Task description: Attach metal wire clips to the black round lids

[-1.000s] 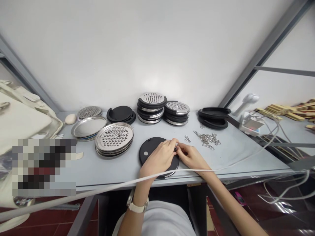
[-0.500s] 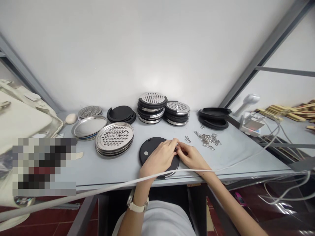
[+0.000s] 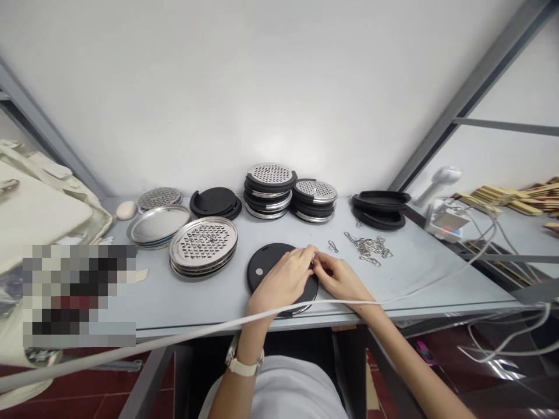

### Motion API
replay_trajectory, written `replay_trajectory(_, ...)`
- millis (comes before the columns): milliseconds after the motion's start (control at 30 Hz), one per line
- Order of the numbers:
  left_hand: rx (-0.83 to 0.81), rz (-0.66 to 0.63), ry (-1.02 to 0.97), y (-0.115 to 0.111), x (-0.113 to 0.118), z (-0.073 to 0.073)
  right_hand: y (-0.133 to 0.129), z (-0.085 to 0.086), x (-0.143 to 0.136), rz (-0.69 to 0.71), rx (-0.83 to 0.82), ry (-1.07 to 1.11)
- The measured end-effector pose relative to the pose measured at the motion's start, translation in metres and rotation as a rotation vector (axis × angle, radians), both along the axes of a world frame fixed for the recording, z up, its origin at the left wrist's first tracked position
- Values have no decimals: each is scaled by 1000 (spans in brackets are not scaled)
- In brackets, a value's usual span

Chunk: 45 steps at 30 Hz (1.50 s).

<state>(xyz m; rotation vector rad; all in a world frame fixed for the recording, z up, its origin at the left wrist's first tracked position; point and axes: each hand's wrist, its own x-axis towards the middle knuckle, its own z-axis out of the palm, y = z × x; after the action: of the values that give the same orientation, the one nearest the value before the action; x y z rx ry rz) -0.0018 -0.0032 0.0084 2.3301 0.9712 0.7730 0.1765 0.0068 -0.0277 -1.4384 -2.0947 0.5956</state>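
A black round holder (image 3: pixel 269 255) with a pale dot lies near the table's front edge, a shiny metal rim showing at its lower right. My left hand (image 3: pixel 286 273) rests across it, fingers closed over its right side. Against that same edge, my right hand (image 3: pixel 338 278) is pinched, its fingertips meeting those of the left. A small shiny bit shows between the fingertips, too covered to name. Just behind the right hand lies a loose metal snap clip (image 3: pixel 332 247), and a pile of metal clips (image 3: pixel 371 248) is further right.
Stacked round metal graters (image 3: pixel 203 242) and plain metal discs (image 3: pixel 159 224) stand on the left. Along the wall are black holders (image 3: pixel 213 202), two stacks of graters in black holders (image 3: pixel 271 174) (image 3: pixel 315 191), and more black holders (image 3: pixel 381 201). A white cable (image 3: pixel 209 326) crosses in front.
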Motion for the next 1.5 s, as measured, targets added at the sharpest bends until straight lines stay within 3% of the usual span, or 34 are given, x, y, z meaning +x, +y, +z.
replay_trajectory(1500, -10, -2, 14, 0, -1, 0, -1, 0, 1, 14, 31, -40)
